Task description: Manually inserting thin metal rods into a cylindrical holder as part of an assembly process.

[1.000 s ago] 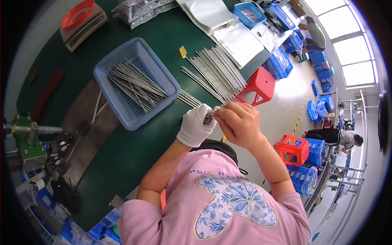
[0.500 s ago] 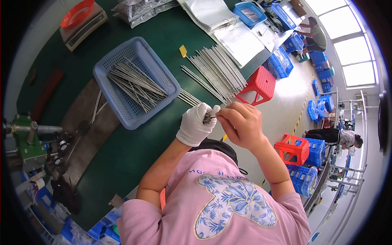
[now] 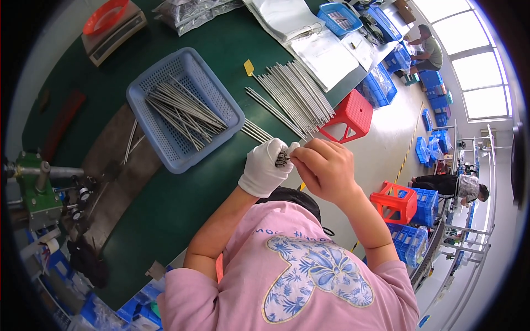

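Observation:
My left hand [image 3: 264, 168], in a white glove, is wrapped round a bundle of thin metal rods [image 3: 282, 159] whose ends face me. My bare right hand [image 3: 327, 165] is right beside it, thumb and fingers pinched together at the rod ends. What sits in that pinch is too small to make out. Just beyond my hands, several rods [image 3: 256, 131] lie on the green table [image 3: 182, 204]. Farther off, a row of rods [image 3: 295, 99] is spread side by side near the table's edge. A blue perforated basket [image 3: 185, 164] at the left holds a loose heap of rods [image 3: 185, 113].
A scale [image 3: 118, 34] with a red dish stands far left, and a green metal fixture [image 3: 40, 187] nearer. An open binder [image 3: 317, 52] lies at the back. Red stools [image 3: 353, 115] and blue crates [image 3: 425, 207] are on the right. Two other people are in the background.
My right fingers have shifted very slightly toward the left hand at the rod ends. My left hand keeps its grip, and the rods on the table and in the basket stay put.

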The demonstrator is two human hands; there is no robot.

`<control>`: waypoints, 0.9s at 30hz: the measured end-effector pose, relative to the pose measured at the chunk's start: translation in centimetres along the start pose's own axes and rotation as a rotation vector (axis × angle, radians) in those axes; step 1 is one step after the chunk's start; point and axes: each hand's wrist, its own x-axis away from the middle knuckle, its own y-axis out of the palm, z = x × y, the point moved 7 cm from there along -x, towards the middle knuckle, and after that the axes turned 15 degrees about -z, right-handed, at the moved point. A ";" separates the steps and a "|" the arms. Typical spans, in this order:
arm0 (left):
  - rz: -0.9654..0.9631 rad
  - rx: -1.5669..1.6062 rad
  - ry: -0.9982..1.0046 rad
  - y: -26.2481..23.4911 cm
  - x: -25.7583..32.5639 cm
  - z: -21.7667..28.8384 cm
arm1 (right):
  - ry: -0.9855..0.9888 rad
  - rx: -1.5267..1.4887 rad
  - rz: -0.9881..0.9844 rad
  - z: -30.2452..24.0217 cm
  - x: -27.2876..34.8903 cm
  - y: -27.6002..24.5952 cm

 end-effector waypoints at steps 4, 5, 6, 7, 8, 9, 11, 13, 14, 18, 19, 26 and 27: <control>-0.010 -0.001 0.004 -0.1 0.0 0.2 | -0.011 -0.023 0.017 0.0 0.2 0.0; -0.009 -0.001 0.004 -0.1 0.0 0.2 | -0.006 -0.035 0.012 0.1 0.3 0.0; -0.020 0.009 0.003 0.1 0.0 0.1 | -0.001 -0.047 0.007 0.1 0.3 0.1; -0.032 0.020 0.002 0.2 0.0 0.0 | -0.001 -0.046 0.009 0.2 0.4 0.1; -0.033 0.019 0.004 0.3 0.1 -0.2 | -0.006 -0.052 0.014 0.3 0.4 0.2; -0.026 -0.008 0.012 0.4 0.1 -0.2 | -0.012 -0.058 0.019 0.3 0.5 0.2; -0.022 -0.035 0.021 0.3 0.1 -0.2 | -0.017 -0.051 0.028 0.4 0.5 0.1; -0.027 -0.027 0.023 0.3 0.0 -0.1 | -0.025 -0.046 0.036 0.3 0.5 0.1; -0.027 -0.028 0.023 0.2 0.0 0.0 | 0.002 -0.033 0.047 0.4 0.6 0.2; -0.023 -0.010 0.020 -0.1 0.2 0.1 | 0.015 -0.023 0.066 0.4 0.4 -0.2; -0.023 0.003 0.007 -0.2 0.2 0.0 | 0.015 -0.024 0.067 0.4 0.4 -0.1; -0.106 0.028 0.027 -0.1 0.2 0.4 | 0.032 -0.050 0.009 1.1 0.5 0.2; -0.103 0.021 0.074 0.0 0.2 0.4 | 0.041 -0.069 0.020 1.4 0.6 0.1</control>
